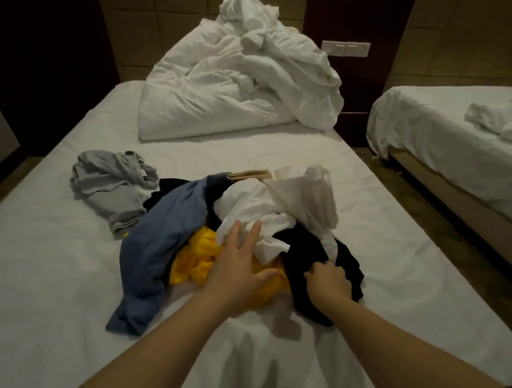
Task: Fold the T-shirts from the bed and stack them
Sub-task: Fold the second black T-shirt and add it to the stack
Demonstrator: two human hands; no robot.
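Gripping the crumpled black T-shirt [306,247], your right hand [327,283] curls — left hand [238,272] spread over the wrinkled yellow T-shirt [191,261], rumpled white duvet [215,93] beyond.

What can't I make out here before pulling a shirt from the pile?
Head view:
Shirt count: crumpled white T-shirt and blue T-shirt cover whatever lies beneath.
Yellow T-shirt: mostly under the left hand and blue T-shirt.
Right hand: fingertips buried in the crumpled black T-shirt.
Beige fabric strip: only its edge shows.
White tag on the grey T-shirt: too small to read.
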